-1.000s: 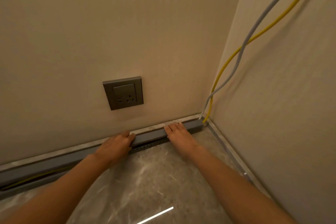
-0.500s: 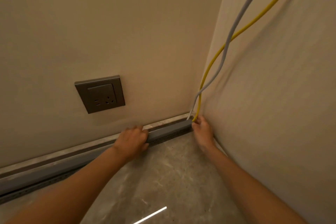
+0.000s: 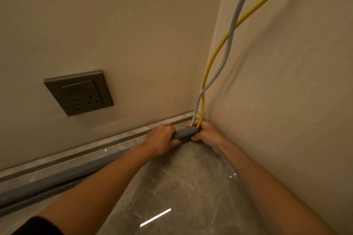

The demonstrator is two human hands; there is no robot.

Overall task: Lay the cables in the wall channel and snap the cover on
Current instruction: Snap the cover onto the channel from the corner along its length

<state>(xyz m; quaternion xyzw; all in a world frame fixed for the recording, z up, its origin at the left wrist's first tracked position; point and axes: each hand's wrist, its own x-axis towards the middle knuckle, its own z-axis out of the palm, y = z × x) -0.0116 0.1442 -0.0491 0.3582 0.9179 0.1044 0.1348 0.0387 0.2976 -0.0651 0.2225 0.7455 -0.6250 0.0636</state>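
A grey cable channel with its cover runs along the foot of the back wall into the room corner. A yellow cable and a grey cable hang down the right wall, cross each other and enter the channel's end at the corner. My left hand grips the channel cover from above, fingers curled over its top and thumb at its front. My right hand holds the very end of the cover at the corner, fingers curled round it beside the two cables.
A dark metal wall socket sits on the back wall above the channel. A stone skirting strip runs behind the channel. The glossy stone floor lies below, and the right wall stands close.
Both hands have slid right along the channel toward the corner. The right hand went from flat on the cover to gripping its end by the cables. The view has shifted right.
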